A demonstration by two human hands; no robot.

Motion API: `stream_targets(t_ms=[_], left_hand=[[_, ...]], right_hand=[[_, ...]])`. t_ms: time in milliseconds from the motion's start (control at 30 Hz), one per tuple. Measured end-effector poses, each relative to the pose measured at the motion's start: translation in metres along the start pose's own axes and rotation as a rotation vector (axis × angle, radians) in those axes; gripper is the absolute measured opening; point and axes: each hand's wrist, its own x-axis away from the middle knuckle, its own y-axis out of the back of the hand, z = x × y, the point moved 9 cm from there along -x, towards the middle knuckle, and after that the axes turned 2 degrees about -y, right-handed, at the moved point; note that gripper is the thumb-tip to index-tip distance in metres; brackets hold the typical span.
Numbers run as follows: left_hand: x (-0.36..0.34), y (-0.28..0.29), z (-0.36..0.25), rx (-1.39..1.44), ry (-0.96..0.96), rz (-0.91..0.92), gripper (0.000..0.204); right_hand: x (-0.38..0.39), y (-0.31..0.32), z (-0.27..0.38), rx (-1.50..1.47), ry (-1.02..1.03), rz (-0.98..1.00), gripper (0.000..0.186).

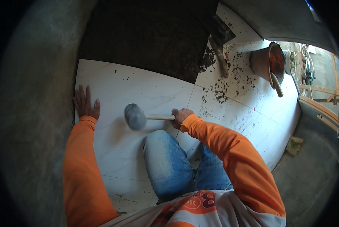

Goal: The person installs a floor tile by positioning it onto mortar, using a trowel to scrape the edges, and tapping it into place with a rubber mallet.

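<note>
Far left: a grey rendered wall [33, 113] bounds the scene. The left hand [85, 103] lies flat, fingers spread, palm down on the left edge of a large white marble-patterned floor tile [146, 89], holding nothing. Centre: a rubber mallet with a grey rounded head and pale wooden handle [136, 117] is over the same tile, its head blurred; whether it touches the tile cannot be told. The right hand [180, 116] is closed around the handle's end. Near centre: a knee in blue jeans [163, 159] rests on the tile. Far centre: a dark bed of loose mortar [146, 41] adjoins the tile's far edge. Right: laid white tiles speckled with mortar crumbs [230, 102] carry a rust-coloured bucket [266, 62] with a wooden-handled tool [277, 85].
</note>
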Motion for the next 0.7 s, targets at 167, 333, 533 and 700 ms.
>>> stream_targets(t_ms=[167,333,533,700], left_hand=[[0.0,-0.002,-0.003,0.008,-0.004,-0.003,0.068],[-0.002,0.0,-0.004,0.005,0.006,-0.012,0.068],[0.003,0.007,0.005,0.003,0.007,-0.093,0.064],[0.074,-0.022,0.006,-0.166,0.835,0.038,0.061]], right_hand=[[0.0,-0.013,-0.012,0.023,-0.126,0.143,0.021],[0.009,0.003,0.003,-0.07,0.075,0.009,0.022],[0.023,0.027,0.032,-0.176,0.341,-0.17,0.021],[0.019,0.023,0.021,-0.149,0.146,-0.143,0.022]])
